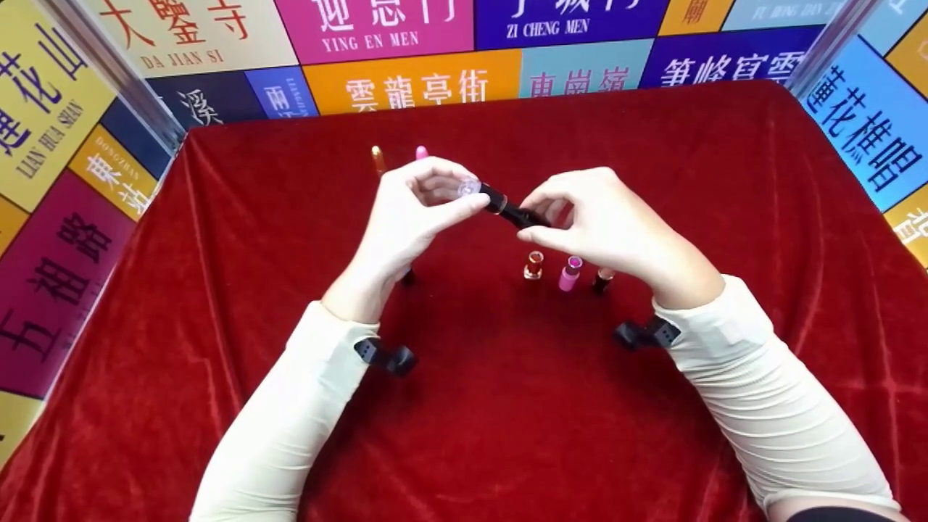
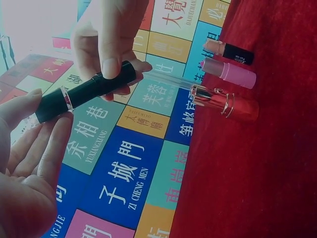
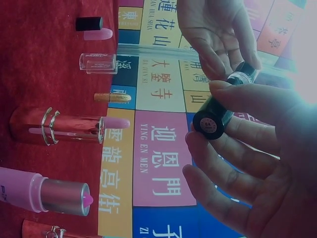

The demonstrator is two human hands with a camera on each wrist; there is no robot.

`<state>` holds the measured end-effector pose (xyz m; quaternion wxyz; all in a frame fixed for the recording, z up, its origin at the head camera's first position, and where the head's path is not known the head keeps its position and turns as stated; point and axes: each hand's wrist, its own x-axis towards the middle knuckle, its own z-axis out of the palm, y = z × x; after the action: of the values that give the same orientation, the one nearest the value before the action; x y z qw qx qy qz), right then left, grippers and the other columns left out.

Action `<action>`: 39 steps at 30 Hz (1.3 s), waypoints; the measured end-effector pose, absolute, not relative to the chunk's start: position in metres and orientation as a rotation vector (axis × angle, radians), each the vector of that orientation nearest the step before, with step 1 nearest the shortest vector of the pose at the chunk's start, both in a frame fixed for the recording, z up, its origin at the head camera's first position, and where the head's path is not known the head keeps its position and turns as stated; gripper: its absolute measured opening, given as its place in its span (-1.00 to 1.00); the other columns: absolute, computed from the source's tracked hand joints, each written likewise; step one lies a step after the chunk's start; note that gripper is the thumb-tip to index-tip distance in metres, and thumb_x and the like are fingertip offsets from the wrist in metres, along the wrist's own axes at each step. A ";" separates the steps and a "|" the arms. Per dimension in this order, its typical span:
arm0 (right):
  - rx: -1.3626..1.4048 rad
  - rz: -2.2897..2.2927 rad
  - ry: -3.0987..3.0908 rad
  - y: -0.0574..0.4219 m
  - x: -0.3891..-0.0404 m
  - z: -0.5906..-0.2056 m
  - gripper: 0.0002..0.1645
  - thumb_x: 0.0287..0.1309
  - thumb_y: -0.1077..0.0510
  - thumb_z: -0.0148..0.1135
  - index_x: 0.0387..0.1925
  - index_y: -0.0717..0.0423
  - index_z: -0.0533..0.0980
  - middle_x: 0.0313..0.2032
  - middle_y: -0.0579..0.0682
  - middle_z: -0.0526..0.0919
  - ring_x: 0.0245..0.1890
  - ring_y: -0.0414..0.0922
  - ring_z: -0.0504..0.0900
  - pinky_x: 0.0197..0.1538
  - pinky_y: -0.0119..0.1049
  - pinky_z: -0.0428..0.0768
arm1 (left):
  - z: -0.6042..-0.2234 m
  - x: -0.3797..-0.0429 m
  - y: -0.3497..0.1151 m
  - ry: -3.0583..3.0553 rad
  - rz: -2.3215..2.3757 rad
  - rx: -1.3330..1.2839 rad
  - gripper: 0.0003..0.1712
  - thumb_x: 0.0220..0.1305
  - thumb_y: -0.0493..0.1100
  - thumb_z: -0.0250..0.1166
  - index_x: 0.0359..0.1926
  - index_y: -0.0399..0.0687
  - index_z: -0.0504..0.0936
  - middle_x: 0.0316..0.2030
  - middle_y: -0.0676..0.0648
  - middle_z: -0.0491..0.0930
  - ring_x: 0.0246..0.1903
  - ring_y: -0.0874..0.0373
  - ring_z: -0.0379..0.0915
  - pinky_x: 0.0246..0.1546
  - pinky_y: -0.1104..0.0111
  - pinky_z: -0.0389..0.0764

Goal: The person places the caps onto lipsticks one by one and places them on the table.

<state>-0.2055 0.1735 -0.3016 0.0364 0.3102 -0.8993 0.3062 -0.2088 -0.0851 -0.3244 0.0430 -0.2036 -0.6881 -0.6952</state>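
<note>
Your left hand (image 1: 417,210) and your right hand (image 1: 591,217) both grip one black lipstick tube (image 1: 500,202), raised above the table (image 1: 464,413) and slanting down from left to right. Your left hand pinches the end with the clear tip, thumb against fingers; your right hand pinches the opposite end, where a round label (image 3: 208,125) shows. A pale metallic band circles the tube between your two hands.

On your side of your right hand, three open lipsticks stand in a row: a red-and-gold one (image 1: 533,266), a pink one (image 1: 569,275), and a black one (image 1: 602,280) just under the hand's edge. Beyond your left hand stand a gold-tipped piece (image 1: 378,159) and a pink-tipped one (image 1: 422,152), partly hidden by that hand. Close to your left wrist, a small dark thing (image 1: 407,278) shows, too covered to make out. Behind both hands rises a wall of coloured panels (image 1: 413,88)
</note>
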 end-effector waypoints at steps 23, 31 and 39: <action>1.005 1.016 -2.669 0.170 -0.203 -0.304 -0.74 0.20 0.14 0.61 -0.07 0.06 0.79 -0.31 -0.10 0.79 -0.36 -0.22 0.69 -0.24 -0.28 0.66 | -0.329 -0.206 -0.078 -2.134 -2.136 -0.669 -0.80 0.26 -0.28 0.57 -0.11 -0.13 0.79 -0.21 -0.13 0.81 -0.15 -0.06 0.75 0.02 0.14 0.73; 0.995 1.048 -2.617 0.167 -0.202 -0.304 -0.71 0.18 0.15 0.62 -0.04 0.04 0.80 -0.29 -0.11 0.80 -0.34 -0.25 0.69 -0.25 -0.30 0.68 | -0.328 -0.206 -0.075 -2.111 -2.172 -0.700 -0.79 0.23 -0.33 0.57 -0.12 -0.14 0.78 -0.22 -0.12 0.81 -0.17 -0.05 0.76 -0.01 0.17 0.74; 1.023 1.060 -2.542 0.164 -0.201 -0.305 -0.70 0.17 0.18 0.62 -0.04 0.07 0.79 -0.27 -0.09 0.80 -0.31 -0.23 0.69 -0.27 -0.42 0.63 | -0.327 -0.207 -0.080 -2.124 -2.146 -0.713 -0.80 0.25 -0.34 0.56 -0.12 -0.16 0.79 -0.23 -0.12 0.81 -0.17 -0.05 0.76 0.01 0.15 0.74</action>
<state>-0.2006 0.1639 -0.3047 0.1016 0.3464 -0.8607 0.3590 -0.2067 -0.0797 -0.3269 0.0195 -0.2296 -0.6845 -0.6916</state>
